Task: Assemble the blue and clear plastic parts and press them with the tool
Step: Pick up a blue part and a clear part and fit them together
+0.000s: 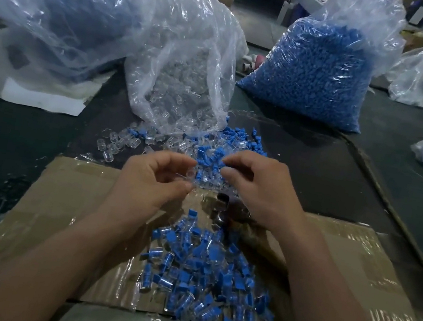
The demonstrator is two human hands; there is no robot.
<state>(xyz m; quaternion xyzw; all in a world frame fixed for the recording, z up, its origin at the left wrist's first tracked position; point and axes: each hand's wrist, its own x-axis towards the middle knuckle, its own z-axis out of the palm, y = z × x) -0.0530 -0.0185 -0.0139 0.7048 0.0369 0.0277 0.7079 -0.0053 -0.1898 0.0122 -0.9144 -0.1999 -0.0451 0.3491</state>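
No legible text, label, brand or number anywhere; background boxes too blurred to read

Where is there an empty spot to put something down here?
Bare cardboard lies left of the left hand, and dark table is free between the bag of blue parts and the cardboard's right corner. It is crowded in the middle: loose parts by the bag of clear parts, the right hand, and the finished pile.

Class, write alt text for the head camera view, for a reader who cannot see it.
Over a heap of loose parts, the left hand pinches a clear part while the right hand reaches among blue ones. Assembled pieces lie on the cardboard; a bag of clear parts and a bag of blue parts stand behind.
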